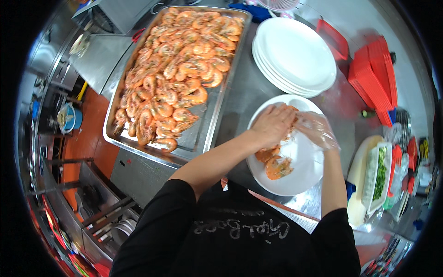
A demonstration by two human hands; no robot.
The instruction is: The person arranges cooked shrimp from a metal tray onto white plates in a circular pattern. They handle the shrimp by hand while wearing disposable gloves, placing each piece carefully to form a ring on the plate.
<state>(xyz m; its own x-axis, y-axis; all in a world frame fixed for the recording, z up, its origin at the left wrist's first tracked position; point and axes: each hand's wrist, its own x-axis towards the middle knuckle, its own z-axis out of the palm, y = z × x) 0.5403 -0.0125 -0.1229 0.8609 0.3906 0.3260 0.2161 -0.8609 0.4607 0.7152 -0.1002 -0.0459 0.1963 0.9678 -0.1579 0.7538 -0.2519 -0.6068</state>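
Observation:
Cooked shrimp (279,167) lie curled along the left side of a white oval plate (304,178) in front of me. My left hand (275,125), bare, rests over more shrimp at the plate's upper part, its fingers held close together. From the other side, my right hand (314,128), in a clear plastic glove, meets it. Between the two hands some shrimp are cupped; the fingertips are partly hidden. On the left, a metal tray (216,114) carries a large heap of cooked shrimp (180,65), with bare metal showing at its lower right corner.
A stack of white oval plates (294,52) stands just beyond my plate. Red plastic baskets (373,76) are nested along the wall. At right, a white basket of chopped greens (380,173) sits on a round board (356,194). A blue bucket (72,117) is on the floor at left.

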